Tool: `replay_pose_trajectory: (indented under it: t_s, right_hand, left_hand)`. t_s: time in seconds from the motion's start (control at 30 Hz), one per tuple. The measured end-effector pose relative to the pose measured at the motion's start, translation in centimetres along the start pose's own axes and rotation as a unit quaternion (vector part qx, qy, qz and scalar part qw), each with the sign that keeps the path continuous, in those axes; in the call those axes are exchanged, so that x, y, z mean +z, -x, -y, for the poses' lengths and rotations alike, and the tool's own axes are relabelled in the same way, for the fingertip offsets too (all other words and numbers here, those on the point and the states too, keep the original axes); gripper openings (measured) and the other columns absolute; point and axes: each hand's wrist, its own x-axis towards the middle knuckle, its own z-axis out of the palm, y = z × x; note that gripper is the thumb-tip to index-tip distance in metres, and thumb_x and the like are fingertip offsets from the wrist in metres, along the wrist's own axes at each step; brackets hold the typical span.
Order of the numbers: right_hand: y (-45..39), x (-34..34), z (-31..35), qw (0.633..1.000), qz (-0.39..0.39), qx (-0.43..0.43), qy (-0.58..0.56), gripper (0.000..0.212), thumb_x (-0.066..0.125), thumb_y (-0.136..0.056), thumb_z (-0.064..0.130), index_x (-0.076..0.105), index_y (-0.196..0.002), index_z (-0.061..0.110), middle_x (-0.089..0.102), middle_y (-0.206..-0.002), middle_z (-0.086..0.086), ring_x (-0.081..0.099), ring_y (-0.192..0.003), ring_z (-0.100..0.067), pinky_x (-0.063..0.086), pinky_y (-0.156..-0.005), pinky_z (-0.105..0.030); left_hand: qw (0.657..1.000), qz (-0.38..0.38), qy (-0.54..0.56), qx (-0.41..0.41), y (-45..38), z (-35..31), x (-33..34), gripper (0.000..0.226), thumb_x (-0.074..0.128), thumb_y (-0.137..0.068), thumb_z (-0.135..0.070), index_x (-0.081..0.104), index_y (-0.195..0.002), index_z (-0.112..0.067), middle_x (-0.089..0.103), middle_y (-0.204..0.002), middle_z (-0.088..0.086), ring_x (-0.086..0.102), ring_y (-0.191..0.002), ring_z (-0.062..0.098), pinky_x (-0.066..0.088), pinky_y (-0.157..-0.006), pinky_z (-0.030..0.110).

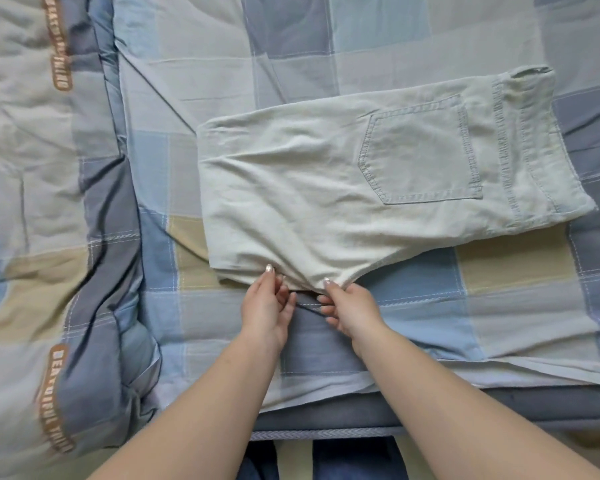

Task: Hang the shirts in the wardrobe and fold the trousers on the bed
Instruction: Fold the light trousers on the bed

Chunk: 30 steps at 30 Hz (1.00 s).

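Observation:
Pale grey-green trousers (326, 188) lie folded on the checked bed sheet (499, 306), back pocket up and waistband toward the right. Their near edge bulges toward me at the crotch seam. My left hand (265, 310) pinches that near edge with thumb and fingers. My right hand (347, 310) pinches the same edge just to the right, thumb on top and fingers under the cloth. No shirt or wardrobe is in view.
A bunched quilt (49, 202) in the same blue, grey and beige checks fills the left side of the bed. The mattress edge (326, 434) runs along the bottom, with my legs just below it.

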Motion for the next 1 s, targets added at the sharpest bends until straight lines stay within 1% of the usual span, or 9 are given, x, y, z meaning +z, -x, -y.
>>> replay_pose_trajectory:
  t_s: [0.1,0.2,0.27,0.4,0.5,0.77,0.83,0.9,1.0]
  right_hand:
    - [-0.2,-0.5,-1.3,0.996,-0.078,-0.046,0.028,0.026,0.053,-0.095,0.033,0.055,-0.075,0.017,0.064,-0.069,0.003,0.054,-0.051,-0.008,0.045,-0.055,-0.026]
    - [0.2,-0.4,-2.6,0.995,-0.092,-0.036,0.006,0.031,0.054,-0.094,0.038,0.056,-0.072,0.016,0.064,-0.063,0.005,0.053,-0.047,-0.006,0.043,-0.049,-0.023]
    - [0.5,0.1,-2.7,0.995,-0.086,-0.022,-0.053,0.03,0.057,-0.092,0.04,0.057,-0.074,0.016,0.065,-0.063,0.005,0.052,-0.046,-0.005,0.041,-0.044,-0.02]
    - [1.0,0.4,-2.4,0.99,-0.07,-0.023,-0.12,0.026,0.058,-0.092,0.037,0.058,-0.078,0.016,0.064,-0.058,0.006,0.05,-0.044,-0.002,0.04,-0.04,-0.016]
    - [1.5,0.2,-2.5,0.989,-0.053,-0.031,-0.134,0.023,0.058,-0.093,0.036,0.057,-0.081,0.016,0.064,-0.055,0.007,0.05,-0.042,0.0,0.04,-0.04,-0.014]
    - [1.9,0.7,-2.4,0.989,-0.05,-0.028,-0.134,0.023,0.056,-0.093,0.037,0.056,-0.082,0.017,0.064,-0.06,0.006,0.05,-0.043,0.0,0.04,-0.042,-0.014]
    - [2.0,0.7,-2.3,0.988,-0.055,-0.031,-0.138,0.023,0.057,-0.093,0.037,0.056,-0.082,0.017,0.064,-0.06,0.006,0.05,-0.043,0.0,0.04,-0.041,-0.014]
    - [2.1,0.7,-2.2,0.988,-0.059,-0.034,-0.138,0.022,0.057,-0.094,0.035,0.056,-0.082,0.017,0.063,-0.063,0.005,0.05,-0.043,0.001,0.04,-0.042,-0.014]
    - [2.4,0.6,-2.1,0.985,-0.06,-0.041,-0.156,0.021,0.057,-0.094,0.032,0.055,-0.08,0.017,0.062,-0.064,0.005,0.049,-0.043,0.001,0.039,-0.041,-0.013]
  left_hand:
    - [0.999,-0.041,0.003,0.019,-0.8,-1.2,-1.0,0.009,0.054,-0.097,-0.024,0.057,-0.098,-0.015,0.058,-0.086,-0.001,0.055,-0.072,0.008,0.052,-0.075,0.025]
    - [0.996,-0.073,0.027,0.035,-1.2,-2.3,-2.1,0.026,0.056,-0.096,-0.019,0.054,-0.12,-0.009,0.06,-0.11,0.004,0.06,-0.096,0.013,0.052,-0.085,0.029]
    - [0.997,-0.043,0.052,0.028,-1.5,-3.1,-2.8,0.029,0.054,-0.097,-0.019,0.053,-0.125,-0.009,0.06,-0.117,0.004,0.058,-0.104,0.015,0.049,-0.088,0.03]
    - [0.996,0.014,0.093,-0.005,-2.4,-4.8,-4.0,0.012,0.049,-0.099,-0.019,0.057,-0.105,-0.013,0.065,-0.102,0.001,0.062,-0.097,0.015,0.052,-0.071,0.029]
    - [0.995,0.003,0.098,0.007,-2.7,-4.9,-5.5,0.016,0.041,-0.102,-0.016,0.053,-0.094,-0.01,0.064,-0.093,0.003,0.066,-0.084,0.014,0.054,-0.06,0.027]
    - [0.991,0.067,0.112,-0.037,-2.0,-6.1,-4.0,0.016,0.05,-0.098,-0.025,0.058,-0.105,-0.012,0.067,-0.1,0.002,0.062,-0.1,0.018,0.05,-0.083,0.033]
    - [0.986,0.065,0.146,-0.043,-1.8,-6.7,-3.2,0.014,0.049,-0.099,-0.024,0.058,-0.097,-0.013,0.067,-0.091,-0.001,0.064,-0.086,0.014,0.049,-0.084,0.03]
    - [0.984,0.061,0.164,-0.043,-1.8,-7.2,-3.0,0.016,0.049,-0.099,-0.025,0.057,-0.088,-0.016,0.064,-0.073,-0.005,0.053,-0.053,0.006,0.046,-0.065,0.02]
    - [0.982,0.031,0.183,-0.024,-2.0,-8.0,-3.5,0.017,0.049,-0.098,-0.023,0.057,-0.083,-0.019,0.063,-0.06,-0.009,0.039,-0.045,0.003,0.033,-0.053,0.014]
